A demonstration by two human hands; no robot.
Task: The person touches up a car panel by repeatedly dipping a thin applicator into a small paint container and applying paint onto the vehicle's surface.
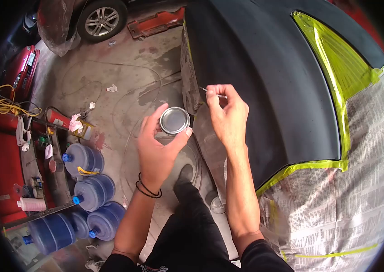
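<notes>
A small round metal tin [174, 120] with a shiny rim is gripped at its sides by the thumb and fingers of my left hand [158, 147]. Its flat silver top faces up at me. Up and to the right, my right hand [229, 113] pinches a thin metal tool [203, 89]; most of the tool is hidden by the fingers, so its exact kind does not show. The tool and tin are apart. Below and beyond my right hand lies a matte dark car panel [264, 90], bordered by yellow-green masking tape [344, 136].
Newspaper-like masking paper [314, 213] covers the car at right. Several blue water jugs [94, 192] lie at lower left, beside a red cart [6, 167] with yellow cord [4, 102]. A hose [126, 106] loops over the concrete floor. A car wheel [102, 21] stands behind.
</notes>
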